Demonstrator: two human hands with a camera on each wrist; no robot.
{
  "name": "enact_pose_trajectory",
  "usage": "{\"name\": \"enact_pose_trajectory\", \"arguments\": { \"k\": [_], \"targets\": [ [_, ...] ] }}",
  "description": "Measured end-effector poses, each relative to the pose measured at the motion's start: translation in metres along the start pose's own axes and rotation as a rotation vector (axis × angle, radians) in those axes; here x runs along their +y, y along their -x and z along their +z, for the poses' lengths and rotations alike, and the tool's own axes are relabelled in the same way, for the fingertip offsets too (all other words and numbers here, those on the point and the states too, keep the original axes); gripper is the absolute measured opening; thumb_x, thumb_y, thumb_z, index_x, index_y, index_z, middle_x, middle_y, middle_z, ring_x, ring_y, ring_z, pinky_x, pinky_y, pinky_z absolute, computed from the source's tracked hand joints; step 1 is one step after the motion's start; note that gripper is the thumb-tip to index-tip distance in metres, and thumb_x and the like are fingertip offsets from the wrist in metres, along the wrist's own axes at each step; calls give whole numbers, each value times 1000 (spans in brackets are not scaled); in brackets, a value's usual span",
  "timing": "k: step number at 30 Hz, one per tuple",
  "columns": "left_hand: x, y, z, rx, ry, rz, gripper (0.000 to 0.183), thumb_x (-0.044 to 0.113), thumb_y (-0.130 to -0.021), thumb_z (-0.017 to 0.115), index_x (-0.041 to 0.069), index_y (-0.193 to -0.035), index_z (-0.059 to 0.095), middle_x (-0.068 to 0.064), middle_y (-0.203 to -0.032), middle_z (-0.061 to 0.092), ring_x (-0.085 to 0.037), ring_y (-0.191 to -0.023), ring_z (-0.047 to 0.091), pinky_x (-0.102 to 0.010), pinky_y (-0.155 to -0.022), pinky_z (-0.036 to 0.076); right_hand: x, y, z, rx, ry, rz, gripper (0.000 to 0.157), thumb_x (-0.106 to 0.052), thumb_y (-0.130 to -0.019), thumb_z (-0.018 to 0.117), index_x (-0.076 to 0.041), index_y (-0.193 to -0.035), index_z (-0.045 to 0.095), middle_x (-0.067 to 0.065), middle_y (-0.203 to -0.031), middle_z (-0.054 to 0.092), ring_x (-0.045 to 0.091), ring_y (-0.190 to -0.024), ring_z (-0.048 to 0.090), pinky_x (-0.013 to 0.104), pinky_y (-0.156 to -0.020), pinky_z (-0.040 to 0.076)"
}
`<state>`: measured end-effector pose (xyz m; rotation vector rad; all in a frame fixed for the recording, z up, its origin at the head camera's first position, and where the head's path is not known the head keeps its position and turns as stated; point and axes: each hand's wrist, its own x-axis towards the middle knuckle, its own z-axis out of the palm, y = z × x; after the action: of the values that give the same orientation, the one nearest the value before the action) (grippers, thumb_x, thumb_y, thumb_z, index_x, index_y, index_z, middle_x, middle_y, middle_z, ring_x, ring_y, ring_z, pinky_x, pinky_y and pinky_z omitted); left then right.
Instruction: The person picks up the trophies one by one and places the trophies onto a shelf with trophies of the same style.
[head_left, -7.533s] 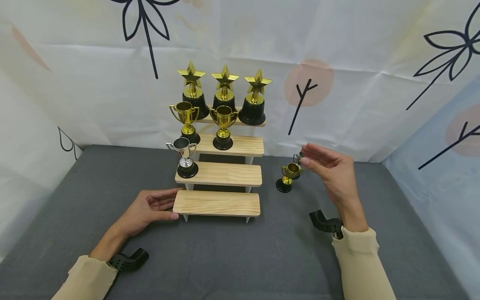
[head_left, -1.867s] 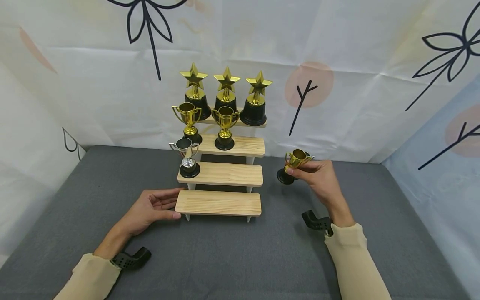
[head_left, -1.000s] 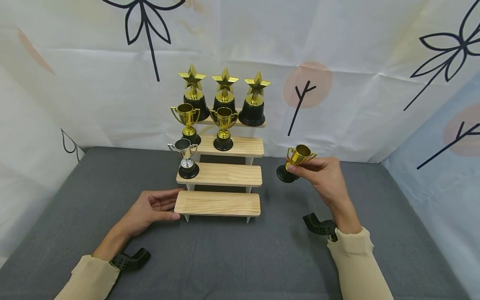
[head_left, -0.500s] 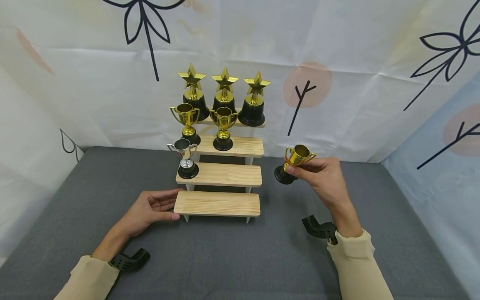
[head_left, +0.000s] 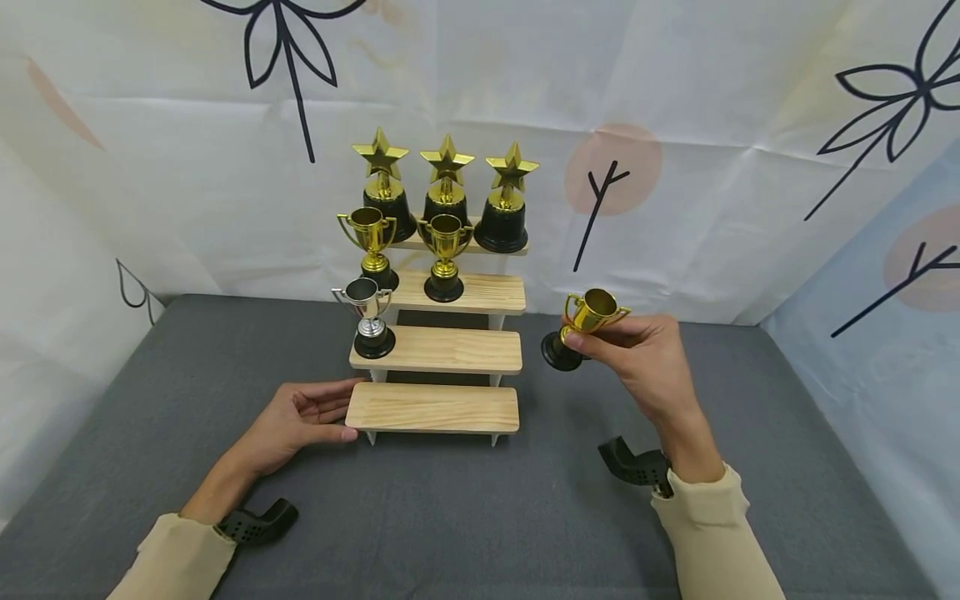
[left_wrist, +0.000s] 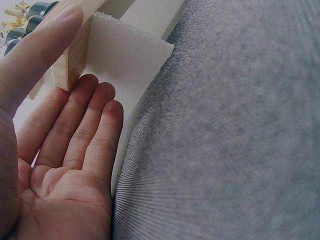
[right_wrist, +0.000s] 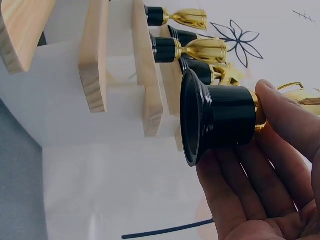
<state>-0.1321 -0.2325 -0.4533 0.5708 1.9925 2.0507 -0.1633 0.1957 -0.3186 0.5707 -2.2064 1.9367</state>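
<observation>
My right hand (head_left: 645, 358) pinches a small gold trophy cup (head_left: 595, 310) by its stem, between thumb and fingers. The cup leans a little, and in the right wrist view its black base (right_wrist: 230, 115) shows a hollow underside, raised off the table. My left hand (head_left: 300, 425) lies at the left end of the lowest step of a wooden tiered stand (head_left: 435, 408). Its fingers (left_wrist: 102, 125) reach out nearly straight beside the white end support, the thumb along the step's edge. A silver trophy cup (head_left: 363, 308) stands at the left of the second step from the bottom.
Two gold trophy cups (head_left: 444, 246) stand left and middle on the third step. Three gold star trophies (head_left: 506, 208) fill the top step. Grey cloth (head_left: 465, 517) covers the table, and a printed white backdrop (head_left: 675, 50) hangs behind the stand.
The right hand, earlier open beside the gold cup on the table, has gripped it, lifted it and now shifts it slightly left. The left hand has kept its place.
</observation>
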Motion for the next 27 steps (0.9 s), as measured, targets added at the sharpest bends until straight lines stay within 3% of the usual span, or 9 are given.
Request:
{"name": "enact_pose_trajectory", "arguments": {
  "k": [6, 15, 27],
  "targets": [
    [0, 0, 0, -1, 6, 2, 71, -14, -82, 76, -21, -143, 40, -6, -140, 60, -15, -123, 61, -31, -100, 54, 0, -1, 4, 0, -30, -34, 23, 14, -82, 77, 16, -104, 73, 11, -97, 77, 24, -97, 73, 31, -82, 63],
    [2, 1, 1, 7, 5, -13, 71, -13, -82, 76, -21, -143, 39, -14, -142, 57, -14, -123, 61, -31, -99, 54, 0, 0, 11, -11, -10, 29, 26, 10, -82, 80, 13, -107, 74, 11, -103, 77, 24, -103, 72, 32, -89, 61],
    [2, 0, 0, 2, -2, -10, 71, -13, -82, 76, -21, -143, 40, -6, -140, 60, -14, -122, 62, -31, -99, 54, 1, -3, 10, -24, -69, 9, 25, 13, -82, 77, 15, -107, 73, 11, -101, 77, 26, -101, 73, 32, -85, 63]
  ]
}}
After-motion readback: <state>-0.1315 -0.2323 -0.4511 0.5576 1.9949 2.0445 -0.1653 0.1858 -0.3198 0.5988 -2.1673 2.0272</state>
